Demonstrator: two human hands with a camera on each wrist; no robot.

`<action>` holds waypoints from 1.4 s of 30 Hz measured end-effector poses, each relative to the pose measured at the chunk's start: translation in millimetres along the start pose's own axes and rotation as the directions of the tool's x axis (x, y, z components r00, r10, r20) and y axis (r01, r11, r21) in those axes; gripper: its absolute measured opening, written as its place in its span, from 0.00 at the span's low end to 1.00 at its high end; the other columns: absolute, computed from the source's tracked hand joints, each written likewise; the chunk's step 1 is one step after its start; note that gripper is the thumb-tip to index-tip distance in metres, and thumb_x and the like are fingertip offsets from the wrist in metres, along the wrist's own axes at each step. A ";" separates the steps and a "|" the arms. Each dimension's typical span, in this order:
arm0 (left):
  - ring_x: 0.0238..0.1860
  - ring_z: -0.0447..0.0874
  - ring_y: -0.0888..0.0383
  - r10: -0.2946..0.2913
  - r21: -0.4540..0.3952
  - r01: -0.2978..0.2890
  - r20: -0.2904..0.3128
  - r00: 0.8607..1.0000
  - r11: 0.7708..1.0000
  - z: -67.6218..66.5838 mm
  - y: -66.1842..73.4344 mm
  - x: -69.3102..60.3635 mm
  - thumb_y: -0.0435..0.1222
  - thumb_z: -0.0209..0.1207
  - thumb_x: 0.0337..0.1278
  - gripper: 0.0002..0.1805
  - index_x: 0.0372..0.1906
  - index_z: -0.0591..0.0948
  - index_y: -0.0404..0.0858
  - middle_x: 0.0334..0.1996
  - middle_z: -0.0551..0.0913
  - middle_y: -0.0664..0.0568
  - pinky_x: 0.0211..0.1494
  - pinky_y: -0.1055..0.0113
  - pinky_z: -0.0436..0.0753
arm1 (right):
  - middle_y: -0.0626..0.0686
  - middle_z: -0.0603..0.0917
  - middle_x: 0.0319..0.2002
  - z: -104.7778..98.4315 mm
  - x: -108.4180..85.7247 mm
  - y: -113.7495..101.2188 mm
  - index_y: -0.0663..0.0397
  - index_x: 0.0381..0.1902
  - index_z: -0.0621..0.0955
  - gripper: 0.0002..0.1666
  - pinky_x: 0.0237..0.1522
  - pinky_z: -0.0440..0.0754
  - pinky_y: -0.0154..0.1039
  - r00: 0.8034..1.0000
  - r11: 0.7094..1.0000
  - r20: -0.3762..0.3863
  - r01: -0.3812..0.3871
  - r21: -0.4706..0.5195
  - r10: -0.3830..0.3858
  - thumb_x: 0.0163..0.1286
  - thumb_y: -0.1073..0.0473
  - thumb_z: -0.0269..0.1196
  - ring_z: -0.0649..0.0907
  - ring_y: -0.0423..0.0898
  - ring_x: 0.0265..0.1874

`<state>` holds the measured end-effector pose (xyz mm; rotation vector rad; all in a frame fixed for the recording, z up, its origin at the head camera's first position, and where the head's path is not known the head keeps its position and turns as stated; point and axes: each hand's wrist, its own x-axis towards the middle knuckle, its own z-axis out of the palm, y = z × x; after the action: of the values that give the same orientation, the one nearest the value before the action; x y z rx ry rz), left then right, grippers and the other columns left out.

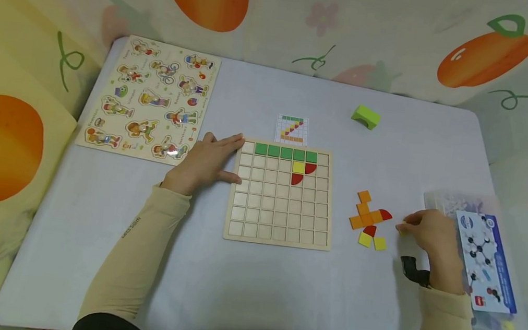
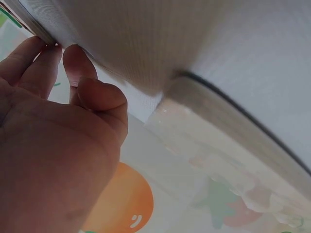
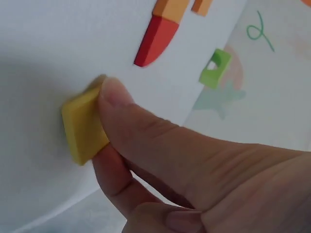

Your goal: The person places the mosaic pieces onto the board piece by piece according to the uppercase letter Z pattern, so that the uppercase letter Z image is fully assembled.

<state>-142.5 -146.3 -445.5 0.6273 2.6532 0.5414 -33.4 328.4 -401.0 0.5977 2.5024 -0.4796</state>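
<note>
Right hand (image 1: 432, 237) is pinching a yellow tile (image 3: 87, 126) between thumb and fingers; tile is tilting at the fingertips. Hand is sitting well right of the grid board (image 1: 259, 217), with orange squares (image 1: 365, 219), red quarter-rounds (image 1: 385, 215) and yellow squares (image 1: 379, 243) lying between. Left hand (image 1: 205, 162) is touching the board's left edge and upper-left corner, fingers extended, not grasping.

Edges: plastic box (image 1: 435, 199) is crowding the right hand's outer side, printed card (image 1: 482, 257) lying on it. Tabletop (image 1: 197, 285) is running between loose pieces and board, and on toward the person. Pattern card (image 1: 292, 130) is lying just beyond the board's far edge; green arch block (image 1: 366, 116) is standing farther off, to the right.

Views: head is showing only a sliver of the held tile; right wrist is showing its broad face and thickness. Left wrist is showing the palm side, which head isn't catching.
</note>
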 end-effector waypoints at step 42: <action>0.43 0.62 0.48 -0.019 0.067 0.021 -0.040 0.999 0.998 0.3 2.6 0.8 0.57 0.75 0.44 0.56 0.80 0.65 0.44 0.81 0.62 0.54 0.44 0.58 0.67 | 0.49 0.93 0.31 66.4 28.8 -230.7 0.50 0.39 0.93 0.10 0.33 0.80 0.37 0.718 0.708 0.078 0.695 -0.126 -0.692 0.66 0.52 0.73 0.84 0.43 0.30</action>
<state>-142.1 -143.7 -444.8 0.6148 2.7216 0.4649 -144.1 114.3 -421.3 -0.4582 2.6428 -0.5471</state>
